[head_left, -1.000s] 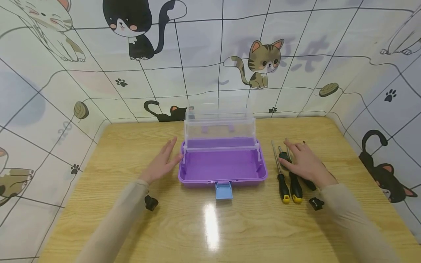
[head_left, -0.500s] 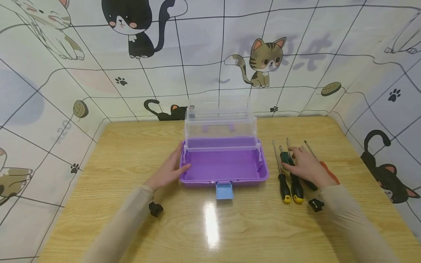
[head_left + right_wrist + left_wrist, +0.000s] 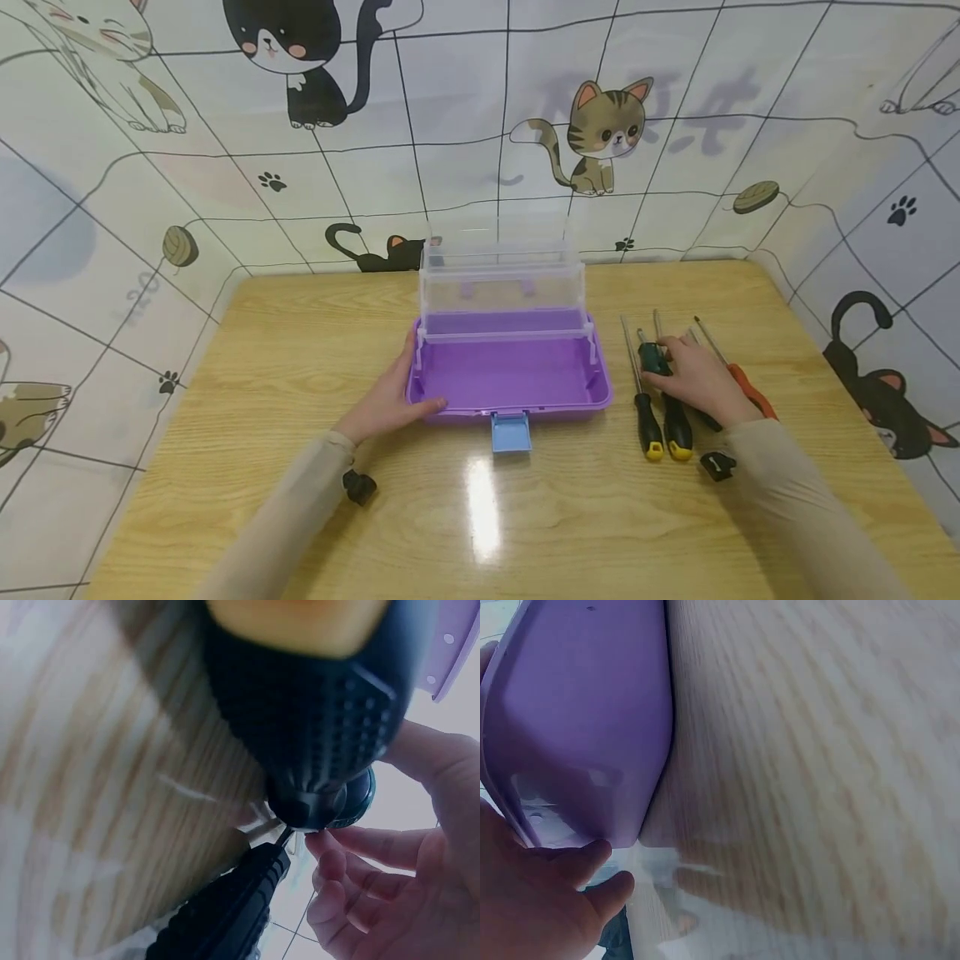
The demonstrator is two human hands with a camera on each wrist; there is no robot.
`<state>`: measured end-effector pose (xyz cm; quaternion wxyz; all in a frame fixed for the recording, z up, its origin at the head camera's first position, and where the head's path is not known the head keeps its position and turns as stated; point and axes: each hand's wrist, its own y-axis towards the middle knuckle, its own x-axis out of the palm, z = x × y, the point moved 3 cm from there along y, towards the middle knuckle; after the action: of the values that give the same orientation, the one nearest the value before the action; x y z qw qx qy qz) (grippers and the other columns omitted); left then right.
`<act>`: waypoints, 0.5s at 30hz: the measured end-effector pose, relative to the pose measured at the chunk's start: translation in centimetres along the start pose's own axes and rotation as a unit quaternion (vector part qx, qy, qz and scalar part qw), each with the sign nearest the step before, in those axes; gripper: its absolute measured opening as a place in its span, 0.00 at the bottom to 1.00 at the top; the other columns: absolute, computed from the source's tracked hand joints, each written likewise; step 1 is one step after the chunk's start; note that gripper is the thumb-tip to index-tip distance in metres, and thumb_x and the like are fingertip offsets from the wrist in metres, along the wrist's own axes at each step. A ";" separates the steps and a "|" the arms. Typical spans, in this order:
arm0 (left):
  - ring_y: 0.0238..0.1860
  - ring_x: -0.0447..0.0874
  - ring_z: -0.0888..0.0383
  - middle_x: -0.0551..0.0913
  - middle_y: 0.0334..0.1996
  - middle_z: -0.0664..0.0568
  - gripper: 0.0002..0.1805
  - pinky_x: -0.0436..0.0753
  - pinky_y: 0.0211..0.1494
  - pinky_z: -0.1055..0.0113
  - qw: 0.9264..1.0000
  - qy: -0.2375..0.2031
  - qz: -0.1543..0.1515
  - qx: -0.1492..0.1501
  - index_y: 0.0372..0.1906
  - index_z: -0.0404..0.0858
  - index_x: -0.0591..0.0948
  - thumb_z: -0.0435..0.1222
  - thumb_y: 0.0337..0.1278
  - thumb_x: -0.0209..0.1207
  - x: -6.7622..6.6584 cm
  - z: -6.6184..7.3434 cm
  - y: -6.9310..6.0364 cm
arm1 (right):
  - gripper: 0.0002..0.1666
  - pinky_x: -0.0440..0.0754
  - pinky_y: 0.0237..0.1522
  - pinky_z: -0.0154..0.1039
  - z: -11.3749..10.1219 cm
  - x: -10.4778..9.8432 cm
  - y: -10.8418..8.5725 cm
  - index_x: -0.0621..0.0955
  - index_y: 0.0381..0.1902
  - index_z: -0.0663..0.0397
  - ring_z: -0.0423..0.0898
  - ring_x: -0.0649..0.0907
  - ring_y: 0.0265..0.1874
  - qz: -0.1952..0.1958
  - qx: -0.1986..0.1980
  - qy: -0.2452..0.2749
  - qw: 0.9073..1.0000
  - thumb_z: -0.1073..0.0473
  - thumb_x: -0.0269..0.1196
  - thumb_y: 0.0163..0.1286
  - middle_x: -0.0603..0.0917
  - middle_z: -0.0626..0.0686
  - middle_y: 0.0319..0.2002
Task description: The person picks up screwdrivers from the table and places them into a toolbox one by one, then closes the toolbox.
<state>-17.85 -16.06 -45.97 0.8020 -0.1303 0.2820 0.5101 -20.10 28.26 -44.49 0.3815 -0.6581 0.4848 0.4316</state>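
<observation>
The purple toolbox (image 3: 510, 375) stands with its clear lid (image 3: 502, 287) raised. At its left end, my left hand (image 3: 386, 400) grips the wall, thumb over the front rim and fingers outside. On the right, my right hand (image 3: 697, 375) holds the short green-handled screwdriver (image 3: 651, 357) between thumb and fingers. Two long black screwdrivers with yellow ends lie alongside: the left screwdriver (image 3: 647, 425) and the right screwdriver (image 3: 677, 429). A red-handled tool (image 3: 750, 392) and another dark handle (image 3: 707, 419) are partly under my right hand. A black-and-yellow handle (image 3: 300, 697) fills the right wrist view.
A blue latch (image 3: 511, 433) hangs from the toolbox front. The wooden table (image 3: 420, 525) meets cat-printed cloth walls (image 3: 480, 108) at the back and sides. Small black wrist devices show at each cuff, the left device (image 3: 359, 487) and the right device (image 3: 717, 466).
My left hand has moved right onto the toolbox end and taken hold of it. My right hand has closed its fingers on the green-handled screwdriver, uncovering the red-handled tool.
</observation>
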 end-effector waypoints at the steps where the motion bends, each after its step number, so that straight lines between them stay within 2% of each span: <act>1: 0.73 0.45 0.42 0.37 0.76 0.45 0.69 0.52 0.70 0.45 1.000 -0.005 -0.001 -0.002 0.75 0.54 0.27 0.46 0.46 0.72 0.0 0.0 0.0 | 0.42 0.78 0.38 0.57 0.0 0.0 0.1 0.69 0.60 0.78 0.61 0.80 0.37 -0.001 0.002 0.000 1.000 0.49 0.68 0.61 0.77 0.69 0.42; 6: 0.74 0.42 0.45 0.34 0.76 0.49 0.71 0.51 0.71 0.47 1.000 -0.022 -0.009 -0.009 0.74 0.57 0.26 0.46 0.43 0.74 0.0 -0.2 0.0 | 0.42 0.77 0.40 0.58 -0.1 0.1 0.4 0.69 0.59 0.78 0.62 0.79 0.40 -0.008 0.015 0.014 1.000 0.48 0.67 0.61 0.77 0.70 0.43; 7: 0.74 0.42 0.44 0.33 0.76 0.47 0.72 0.51 0.71 0.46 1.000 -0.026 -0.011 -0.011 0.75 0.54 0.26 0.44 0.43 0.74 -0.2 0.4 -0.1 | 0.42 0.77 0.40 0.58 -0.1 0.0 0.5 0.69 0.59 0.77 0.62 0.79 0.40 -0.009 0.016 0.017 1.000 0.47 0.67 0.61 0.77 0.70 0.43; 13: 0.74 0.43 0.44 0.33 0.76 0.49 0.71 0.51 0.71 0.46 0.999 -0.034 -0.013 -0.015 0.75 0.54 0.26 0.42 0.44 0.74 -0.1 0.5 -0.2 | 0.40 0.77 0.39 0.57 -0.1 0.0 0.7 0.71 0.57 0.76 0.62 0.79 0.40 -0.008 0.025 0.033 0.999 0.48 0.68 0.61 0.78 0.69 0.43; 14: 0.74 0.43 0.45 0.33 0.76 0.51 0.72 0.51 0.71 0.46 0.999 -0.034 -0.011 -0.013 0.74 0.57 0.26 0.44 0.43 0.74 0.0 -0.1 -0.1 | 0.39 0.77 0.39 0.57 -0.1 0.0 0.7 0.71 0.57 0.75 0.62 0.79 0.40 -0.008 0.025 0.038 0.999 0.48 0.68 0.60 0.78 0.69 0.44; 15: 0.74 0.43 0.45 0.33 0.76 0.51 0.72 0.51 0.71 0.46 0.999 -0.035 -0.012 -0.015 0.74 0.59 0.26 0.44 0.43 0.74 0.1 -0.1 -0.1 | 0.39 0.77 0.39 0.57 -0.1 0.0 0.7 0.71 0.57 0.75 0.62 0.79 0.40 -0.007 0.024 0.042 0.999 0.49 0.68 0.60 0.79 0.69 0.44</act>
<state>-17.77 -16.12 -46.12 0.8152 -0.1277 0.2451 0.5089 -20.74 28.05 -44.53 0.3794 -0.6699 0.5061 0.3889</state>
